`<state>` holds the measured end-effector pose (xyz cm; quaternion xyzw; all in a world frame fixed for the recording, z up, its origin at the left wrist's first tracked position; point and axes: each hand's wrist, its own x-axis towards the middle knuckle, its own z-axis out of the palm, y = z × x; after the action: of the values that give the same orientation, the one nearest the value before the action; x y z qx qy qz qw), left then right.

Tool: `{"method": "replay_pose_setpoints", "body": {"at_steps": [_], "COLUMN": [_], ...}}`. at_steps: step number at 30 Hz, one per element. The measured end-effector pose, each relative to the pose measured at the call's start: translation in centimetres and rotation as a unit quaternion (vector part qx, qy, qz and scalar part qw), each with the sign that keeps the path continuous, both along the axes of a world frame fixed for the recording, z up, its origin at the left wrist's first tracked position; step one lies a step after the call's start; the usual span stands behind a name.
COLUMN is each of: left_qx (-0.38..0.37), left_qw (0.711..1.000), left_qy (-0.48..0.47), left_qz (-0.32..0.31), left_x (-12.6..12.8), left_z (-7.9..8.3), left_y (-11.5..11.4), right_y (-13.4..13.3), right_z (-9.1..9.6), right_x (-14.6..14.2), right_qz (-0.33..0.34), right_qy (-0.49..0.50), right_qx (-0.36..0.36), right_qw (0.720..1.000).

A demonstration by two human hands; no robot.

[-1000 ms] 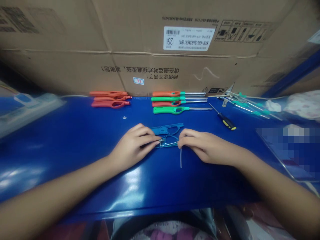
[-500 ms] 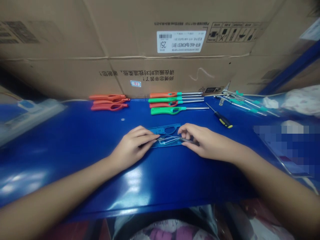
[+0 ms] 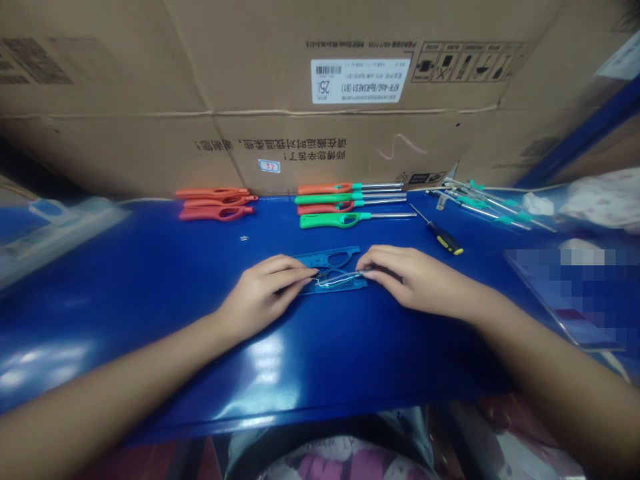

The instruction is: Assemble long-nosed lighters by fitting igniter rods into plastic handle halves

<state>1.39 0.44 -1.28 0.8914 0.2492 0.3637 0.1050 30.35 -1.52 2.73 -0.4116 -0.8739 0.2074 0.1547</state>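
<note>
Holding white wire (image 3: 333, 284) over the near blue casing (image 3: 351, 287), flat on the desk (image 3: 320, 353), pinching left end with left hand (image 3: 263, 290), wire's right end with right (image 3: 417, 277), fingertips nearly meeting; risking wire springing loose through uneven tugging.

"What stands along the back?"
"Brown cardboard (image 3: 150, 73), its printing (image 3: 315, 145) upside down; a white label (image 3: 361, 81) is stuck on it."
"And the sides?"
"Far left, a blurred, pale bar (image 3: 65, 237); right, a crumpled white wad (image 3: 539, 204) beside a spotted cloth (image 3: 605, 207)."
</note>
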Motion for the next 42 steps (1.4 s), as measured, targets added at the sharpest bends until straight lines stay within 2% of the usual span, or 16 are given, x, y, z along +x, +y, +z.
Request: {"method": "replay_pose_setpoints", "body": {"at_steps": [5,12,18,28,35,42], "left_qx": [0.001,-0.006,-0.003,-0.019,-0.034,-0.041], "left_qw": [1.000,1.000,1.000,1.000,0.999,0.999], "left_qy": [0.002,-0.001,0.005,0.001,-0.003,-0.010], "left_qz": [0.001,-0.002,-0.007,-0.003,0.003,0.006], "left_x": [-0.03,0.08,0.32,0.35,0.32,0.44], "left_z": [0.01,-0.13,0.06,0.07,-0.01,0.07], "left_y": [-0.11,0.05,0.15,0.12,0.15,0.02], "right_y": [0.05,0.24,0.28,0.53,0.37,0.03], "right_z": [-0.08,-0.05,0.20,-0.19,-0.69,-0.33], "right_x": [0.05,-0.05,0.29,0.45,0.50,0.25], "right_qz": [-0.004,-0.020,0.018,0.044,0.050,0.072], "right_qy": [0.006,0.008,-0.028,-0.016,-0.082,-0.163], "right_qx": [-0.013,0.005,-0.002,0.001,0.068,0.127], "right_qw": [1.000,1.000,0.999,0.999,0.993,0.976]}}
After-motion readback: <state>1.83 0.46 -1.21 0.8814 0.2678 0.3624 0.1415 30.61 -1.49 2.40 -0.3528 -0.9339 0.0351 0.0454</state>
